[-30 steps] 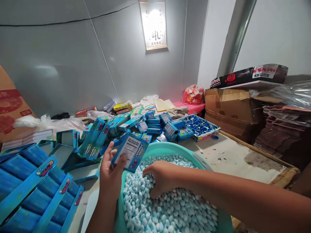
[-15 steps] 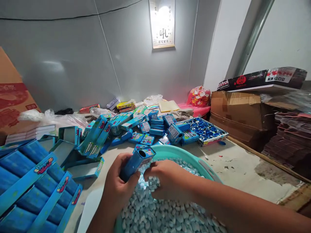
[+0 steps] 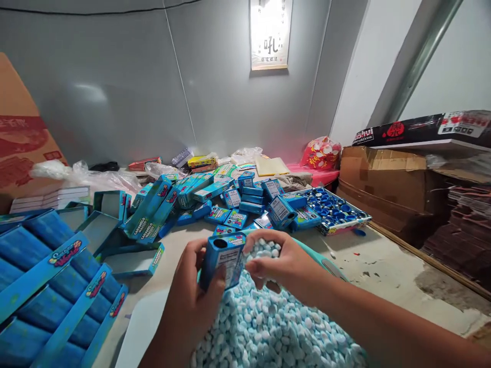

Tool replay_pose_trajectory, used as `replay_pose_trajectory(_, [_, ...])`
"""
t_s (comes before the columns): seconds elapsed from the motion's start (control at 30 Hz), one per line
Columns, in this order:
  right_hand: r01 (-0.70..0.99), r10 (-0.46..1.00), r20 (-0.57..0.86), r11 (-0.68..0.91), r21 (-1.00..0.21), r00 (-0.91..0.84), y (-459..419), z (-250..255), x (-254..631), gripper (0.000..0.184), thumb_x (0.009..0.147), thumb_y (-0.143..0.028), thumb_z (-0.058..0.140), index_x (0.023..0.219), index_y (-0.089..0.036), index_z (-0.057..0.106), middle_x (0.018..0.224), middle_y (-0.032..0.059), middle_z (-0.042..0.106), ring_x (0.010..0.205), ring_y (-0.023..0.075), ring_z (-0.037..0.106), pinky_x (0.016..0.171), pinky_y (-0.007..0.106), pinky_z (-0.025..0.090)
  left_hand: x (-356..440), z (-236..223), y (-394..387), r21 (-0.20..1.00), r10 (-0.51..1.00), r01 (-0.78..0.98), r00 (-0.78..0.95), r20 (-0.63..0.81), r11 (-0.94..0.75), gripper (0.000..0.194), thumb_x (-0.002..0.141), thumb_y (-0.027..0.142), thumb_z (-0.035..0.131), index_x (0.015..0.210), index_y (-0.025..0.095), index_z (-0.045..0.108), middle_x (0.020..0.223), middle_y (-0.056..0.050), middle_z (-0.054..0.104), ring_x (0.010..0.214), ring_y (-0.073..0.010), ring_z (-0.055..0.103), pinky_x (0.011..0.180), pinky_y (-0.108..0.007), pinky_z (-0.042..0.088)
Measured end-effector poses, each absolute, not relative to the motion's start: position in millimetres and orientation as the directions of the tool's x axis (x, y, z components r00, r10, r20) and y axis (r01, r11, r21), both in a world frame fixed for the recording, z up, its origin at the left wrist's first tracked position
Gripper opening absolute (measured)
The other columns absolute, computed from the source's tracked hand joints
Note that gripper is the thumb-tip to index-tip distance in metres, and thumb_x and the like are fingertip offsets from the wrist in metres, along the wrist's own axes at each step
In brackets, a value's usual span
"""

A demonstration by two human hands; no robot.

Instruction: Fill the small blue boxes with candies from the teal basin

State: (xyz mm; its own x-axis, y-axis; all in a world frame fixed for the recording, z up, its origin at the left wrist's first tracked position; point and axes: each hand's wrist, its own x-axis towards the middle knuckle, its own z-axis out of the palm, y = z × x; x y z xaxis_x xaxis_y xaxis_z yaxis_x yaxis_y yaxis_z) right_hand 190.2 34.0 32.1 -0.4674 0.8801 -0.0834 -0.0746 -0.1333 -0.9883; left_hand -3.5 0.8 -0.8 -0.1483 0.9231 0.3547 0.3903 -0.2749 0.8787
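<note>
Head view: The left hand (image 3: 190,291) grips one small blue box (image 3: 226,263), fingers behind it and thumb across its printed side panel. The box is held roughly upright above the near part of the tub (image 3: 312,254), with the round hole in its top end exposed.

The right hand (image 3: 291,261) is cupped, thumb below and fingers curved above, around a handful of pale candies (image 3: 264,249). The handful is just beside the right side of the box, near the level of its top; whether the fingertips touch the box cannot be told. Loose candies (image 3: 268,327) are heaped in the tub beneath both hands.

Left of the tub, a pale flat panel (image 3: 143,324) lies on the table (image 3: 378,260). At far left, display cartons (image 3: 57,301) hold rows of blue packs. Beyond the hands is a pile of blue boxes (image 3: 251,199), some upright, some lying flat. Right of the pile, a shallow tray (image 3: 347,225) contains blue caps (image 3: 324,202); one loose cap (image 3: 358,232) lies outside its right corner. Farther right, a black box (image 3: 418,130) rests above a brown carton (image 3: 379,179).
</note>
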Motion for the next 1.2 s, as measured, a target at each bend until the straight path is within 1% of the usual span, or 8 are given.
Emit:
replay_pose_trajectory(0.1, [-0.186,0.894,-0.092,-0.191,-0.964,-0.439,32,43,185,0.038,0.066,-0.038,0.083,0.093,-0.023,0.060,0.051,-0.0050,0.060,0.046,0.0105,0.050,0.036,0.014,0.026,2,-6,0,0.957,0.971,0.240,-0.132,0.198,-0.162,0.045,0.073,0.026,0.067,0.114,0.024,0.050,0.102,-0.004,0.065,0.093,-0.0222,0.068,0.081,-0.033,0.055])
replay_pose_trajectory(0.23, [-0.313,0.907,-0.017,-0.163,-0.936,-0.421,28,61,176,0.032,0.068,-0.034,0.083,0.089,-0.025,0.061,0.057,-0.0050,0.060,0.047,0.0106,0.054,0.036,0.014,0.030,6,-10,-1,0.980,0.992,0.155,0.017,0.125,-0.127,0.072,0.068,0.022,0.070,0.135,0.029,0.047,0.109,-0.006,0.062,0.099,-0.0239,0.067,0.085,-0.036,0.058])
replay_pose_trajectory(0.37, [-0.387,0.941,0.079,-0.058,-0.920,-0.328,30,72,159,0.030,0.068,-0.032,0.083,0.088,-0.026,0.061,0.065,-0.0049,0.062,0.049,0.0107,0.056,0.038,0.016,0.036,7,-2,-4,0.983,0.974,0.100,0.179,0.138,-0.157,0.047,0.069,0.021,0.067,0.116,0.024,0.070,0.111,-0.009,0.064,0.106,-0.0288,0.064,0.090,-0.039,0.056])
replay_pose_trajectory(0.43, [-0.429,0.946,0.120,-0.021,-0.903,-0.300,34,70,148,0.028,0.070,-0.032,0.082,0.088,-0.026,0.061,0.064,-0.0058,0.061,0.048,0.0105,0.055,0.037,0.016,0.036,8,4,-5,0.991,0.976,0.056,0.190,0.109,-0.122,0.042,0.066,0.014,0.062,0.106,0.023,0.072,0.104,-0.007,0.068,0.102,-0.0273,0.066,0.085,-0.035,0.056])
replay_pose_trajectory(0.57, [-0.497,0.940,0.153,-0.020,-0.868,-0.306,42,60,133,0.027,0.072,-0.032,0.081,0.089,-0.026,0.060,0.064,-0.0067,0.059,0.048,0.0094,0.053,0.036,0.016,0.033,13,12,-7,0.980,0.991,0.178,0.120,0.063,-0.084,0.033,0.064,0.008,0.058,0.091,0.023,0.071,0.086,0.000,0.072,0.084,-0.0215,0.068,0.068,-0.026,0.053])
replay_pose_trajectory(0.77, [-0.431,0.939,0.122,-0.030,-0.902,-0.321,44,51,137,0.027,0.075,-0.035,0.083,0.090,-0.028,0.062,0.067,-0.0063,0.058,0.052,0.0105,0.055,0.039,0.018,0.040,15,8,-5,0.987,0.988,0.162,0.152,-0.013,-0.012,0.019,0.073,0.029,0.076,0.089,0.023,0.070,0.083,0.001,0.075,0.079,-0.0231,0.068,0.060,-0.026,0.052])
replay_pose_trajectory(1.0, [-0.384,0.923,0.072,-0.086,-0.919,-0.379,45,48,144,0.021,0.076,-0.034,0.081,0.087,-0.028,0.064,0.067,-0.0043,0.059,0.057,0.0130,0.059,0.041,0.017,0.041,10,5,-1,0.975,0.985,0.219,0.174,-0.006,-0.033,0.025,0.069,0.034,0.082,0.090,0.025,0.073,0.088,0.001,0.077,0.082,-0.0248,0.069,0.066,-0.028,0.054])
replay_pose_trajectory(1.2, [-0.409,0.900,0.049,-0.148,-0.901,-0.432,43,47,149,0.009,0.083,-0.028,0.073,0.085,-0.026,0.065,0.072,-0.0032,0.062,0.063,0.0138,0.062,0.049,0.020,0.049,11,27,1,0.915,0.946,0.384,0.235,-0.223,0.120,0.027,0.075,0.033,0.078,0.100,0.021,0.073,0.094,0.002,0.077,0.091,-0.0246,0.069,0.073,-0.027,0.052])
